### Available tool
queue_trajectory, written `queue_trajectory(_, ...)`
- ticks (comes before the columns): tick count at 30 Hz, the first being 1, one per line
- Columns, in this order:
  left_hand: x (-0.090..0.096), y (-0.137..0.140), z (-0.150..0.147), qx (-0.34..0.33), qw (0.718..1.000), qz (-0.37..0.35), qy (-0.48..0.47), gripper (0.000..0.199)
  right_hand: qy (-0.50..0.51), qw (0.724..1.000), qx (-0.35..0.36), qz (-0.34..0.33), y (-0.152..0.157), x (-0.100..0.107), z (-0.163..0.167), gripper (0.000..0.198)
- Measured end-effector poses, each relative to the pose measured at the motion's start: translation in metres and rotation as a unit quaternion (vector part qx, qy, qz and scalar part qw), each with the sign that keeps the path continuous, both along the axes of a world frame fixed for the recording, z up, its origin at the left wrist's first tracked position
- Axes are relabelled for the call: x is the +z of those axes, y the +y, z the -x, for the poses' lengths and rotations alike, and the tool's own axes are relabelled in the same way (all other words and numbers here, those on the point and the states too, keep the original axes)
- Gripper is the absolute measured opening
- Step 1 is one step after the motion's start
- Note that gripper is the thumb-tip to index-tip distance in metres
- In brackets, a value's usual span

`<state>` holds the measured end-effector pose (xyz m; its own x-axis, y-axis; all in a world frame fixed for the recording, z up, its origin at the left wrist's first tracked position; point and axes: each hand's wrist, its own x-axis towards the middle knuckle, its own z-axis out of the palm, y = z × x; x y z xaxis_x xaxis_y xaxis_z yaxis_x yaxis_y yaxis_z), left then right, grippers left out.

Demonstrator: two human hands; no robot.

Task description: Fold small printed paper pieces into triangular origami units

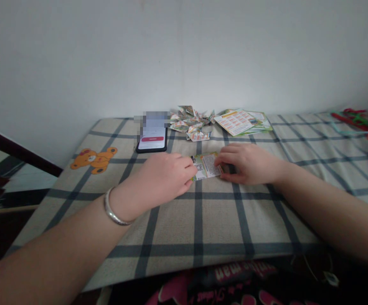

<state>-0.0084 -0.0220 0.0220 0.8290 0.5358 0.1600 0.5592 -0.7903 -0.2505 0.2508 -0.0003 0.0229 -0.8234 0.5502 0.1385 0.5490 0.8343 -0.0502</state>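
Between my two hands a small printed paper [208, 165], green and white with text and a square code, lies on the checked tablecloth. My left hand [168, 173], with a silver bangle at the wrist, has its curled fingers closed on the paper's left edge. On the right edge, my right hand [244, 163] grips with thumb and bent fingers. Behind the paper sits a cluster of folded paper pieces [193, 120]. To their right is a stack of flat printed sheets [239, 122].
A phone [152, 137] with a lit screen lies left of the folded pieces. An orange bear picture [94, 160] is on the cloth at the left. Red, green and pale blue strips [362, 123] lie at the far right. A white wall [184, 55] rises behind the table.
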Motion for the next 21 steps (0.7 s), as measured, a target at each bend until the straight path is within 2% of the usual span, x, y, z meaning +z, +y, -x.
queue_trajectory(7, -0.007, 0.0, -0.001, -0.005, 1.0, -0.023, 0.005, 0.011, -0.079, 0.991, 0.022, -0.106, -0.007, 0.002, 0.005, 0.016)
queue_trajectory(15, -0.006, 0.0, -0.004, 0.004, 1.0, -0.024, -0.013, 0.016, -0.101, 0.978, 0.05, -0.177, -0.01, 0.001, 0.01, 0.019)
queue_trajectory(21, -0.009, 0.001, -0.006, -0.02, 0.999, -0.019, -0.036, 0.01, -0.089, 0.968, 0.07, -0.223, -0.013, 0.003, 0.012, 0.023)
